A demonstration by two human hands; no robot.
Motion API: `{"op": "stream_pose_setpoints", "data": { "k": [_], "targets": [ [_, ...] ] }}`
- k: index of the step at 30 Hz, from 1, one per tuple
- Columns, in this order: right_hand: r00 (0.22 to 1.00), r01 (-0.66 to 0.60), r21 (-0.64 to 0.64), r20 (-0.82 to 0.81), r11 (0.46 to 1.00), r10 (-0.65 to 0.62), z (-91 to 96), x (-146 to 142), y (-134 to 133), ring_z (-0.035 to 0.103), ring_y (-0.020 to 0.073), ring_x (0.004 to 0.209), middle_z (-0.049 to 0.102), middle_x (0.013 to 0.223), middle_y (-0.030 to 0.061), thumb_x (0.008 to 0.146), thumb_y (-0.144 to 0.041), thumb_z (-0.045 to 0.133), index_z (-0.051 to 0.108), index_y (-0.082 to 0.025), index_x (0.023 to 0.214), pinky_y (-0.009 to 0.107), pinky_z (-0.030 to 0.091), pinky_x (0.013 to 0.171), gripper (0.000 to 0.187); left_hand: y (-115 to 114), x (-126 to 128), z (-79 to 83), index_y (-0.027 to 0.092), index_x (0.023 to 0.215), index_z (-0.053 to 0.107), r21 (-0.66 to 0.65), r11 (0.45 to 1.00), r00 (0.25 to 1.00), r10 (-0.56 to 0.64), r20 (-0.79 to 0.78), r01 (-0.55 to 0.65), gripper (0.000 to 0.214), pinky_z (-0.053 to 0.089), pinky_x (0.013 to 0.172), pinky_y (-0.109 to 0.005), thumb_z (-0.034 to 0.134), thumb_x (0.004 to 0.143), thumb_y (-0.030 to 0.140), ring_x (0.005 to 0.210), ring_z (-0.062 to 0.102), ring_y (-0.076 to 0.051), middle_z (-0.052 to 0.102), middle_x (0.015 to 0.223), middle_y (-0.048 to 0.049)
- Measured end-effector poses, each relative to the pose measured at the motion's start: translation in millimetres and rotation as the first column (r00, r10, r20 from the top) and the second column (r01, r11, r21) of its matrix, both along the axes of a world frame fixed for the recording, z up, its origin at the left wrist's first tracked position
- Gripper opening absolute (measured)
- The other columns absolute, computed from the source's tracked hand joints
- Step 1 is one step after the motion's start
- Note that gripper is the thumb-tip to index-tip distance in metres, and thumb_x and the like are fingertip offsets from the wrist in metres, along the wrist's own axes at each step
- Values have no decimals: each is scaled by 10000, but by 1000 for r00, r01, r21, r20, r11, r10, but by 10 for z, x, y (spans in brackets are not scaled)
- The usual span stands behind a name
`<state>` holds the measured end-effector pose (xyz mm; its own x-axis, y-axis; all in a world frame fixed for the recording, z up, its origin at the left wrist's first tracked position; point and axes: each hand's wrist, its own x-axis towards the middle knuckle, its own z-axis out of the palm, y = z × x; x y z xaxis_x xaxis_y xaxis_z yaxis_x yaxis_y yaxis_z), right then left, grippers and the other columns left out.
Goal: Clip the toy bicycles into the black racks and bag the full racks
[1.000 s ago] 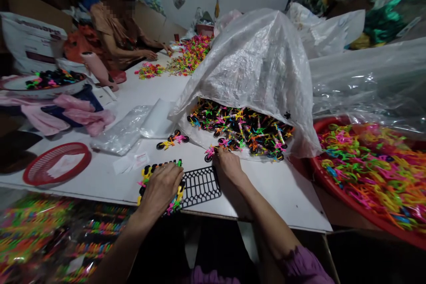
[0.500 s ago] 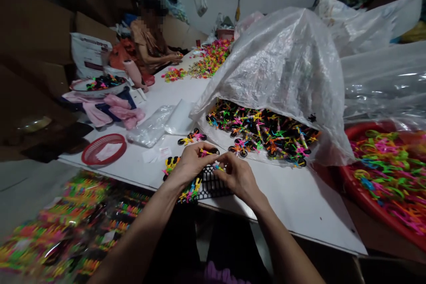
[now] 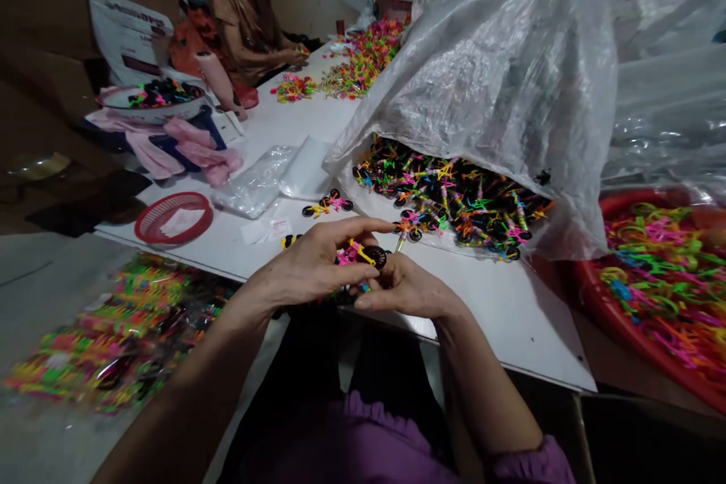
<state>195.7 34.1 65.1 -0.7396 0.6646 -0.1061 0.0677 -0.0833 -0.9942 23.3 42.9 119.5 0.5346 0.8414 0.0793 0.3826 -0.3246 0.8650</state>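
Both hands have come together above the near edge of the counter: a second ago the left hand lay flat on the black tray and the right hand reached toward the big plastic bag. Now the two grips are pinched together on one small toy bicycle, pink and yellow with black wheels, held just in front of the bag's open mouth. That looks like a piece being readied in the fingers. The tray is almost wholly hidden beneath the hands, and how the fingertips meet the toy is hard to make out. Another toy bicycle lies left of the bag
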Motion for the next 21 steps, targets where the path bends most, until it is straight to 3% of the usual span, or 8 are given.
{"op": "stream_pose_setpoints", "data": {
  "k": [2, 3, 4, 6, 8, 11, 14, 21],
  "targets": [
    [997, 70, 32, -19, 997, -70, 29, -17, 20, 335, 68, 531, 381, 563, -61, 711, -446, 631, 505, -165, 654, 199, 273, 485, 313, 38, -49, -16, 224, 1217, 509, 67, 997, 999, 37, -16, -36, 519, 457, 855, -300, 645, 717, 260, 996, 553, -171, 584, 1118, -36],
    [986, 166, 68, -34, 984, -164, 34, -28, 43, 349, 69, 534, 398, 574, -56, 723, -442, 618, 518, -162, 677, 199, 291, 493, 301, 64, -83, -43, 214, 1232, 489, 121, 988, 995, 95, -7, -93, 548, 456, 855, -306, 653, 713, 280, 1010, 547, -176, 571, 1140, -44],
    [956, 294, 114, -47, 949, -290, 22, -42, 74, 370, 72, 541, 422, 587, -49, 733, -432, 608, 526, -160, 693, 201, 313, 506, 287, 91, -122, -84, 201, 1234, 479, 189, 967, 984, 176, 1, -173, 553, 458, 846, -310, 650, 719, 306, 1006, 547, -178, 566, 1139, -51],
    [843, 534, 218, -58, 817, -535, -85, -88, 148, 431, 86, 567, 481, 623, -35, 752, -406, 588, 544, -162, 737, 211, 363, 551, 249, 127, -200, -212, 179, 1186, 506, 324, 892, 938, 345, -41, -314, 462, 461, 811, -320, 602, 766, 346, 953, 558, -179, 582, 1071, -55],
    [763, 613, 304, 12, 729, -647, -318, -163, 217, 494, 107, 604, 536, 647, -22, 766, -366, 572, 566, -162, 779, 225, 398, 601, 204, 122, -255, -393, 160, 1081, 561, 423, 853, 884, 419, -205, -306, 306, 457, 778, -325, 525, 826, 326, 875, 565, -179, 599, 956, -53],
    [743, 530, 365, 235, 766, -626, -772, -323, 257, 559, 133, 684, 608, 714, -1, 763, -254, 554, 597, -162, 802, 237, 418, 672, 109, 58, -265, -687, 145, 931, 608, 466, 880, 800, 340, -493, -87, 185, 434, 781, -340, 455, 862, 222, 853, 556, -199, 596, 878, -66],
    [701, 473, 425, 350, 772, -622, -1076, -474, 244, 570, 143, 733, 635, 791, 22, 778, -234, 534, 612, -165, 836, 235, 415, 690, 119, 20, -233, -877, 143, 924, 606, 510, 860, 779, 332, -532, -18, 198, 417, 800, -348, 415, 871, 163, 881, 544, -209, 592, 889, -73],
    [726, 219, 616, 415, 757, -548, -1133, -485, 315, 523, 153, 794, 572, 871, 38, 810, -153, 457, 572, -164, 922, 245, 391, 713, 161, 92, -208, -958, 178, 972, 583, 431, 901, 895, 236, -379, -55, 161, 432, 778, -309, 484, 861, 239, 867, 566, -182, 611, 887, -41]
  ]
}}
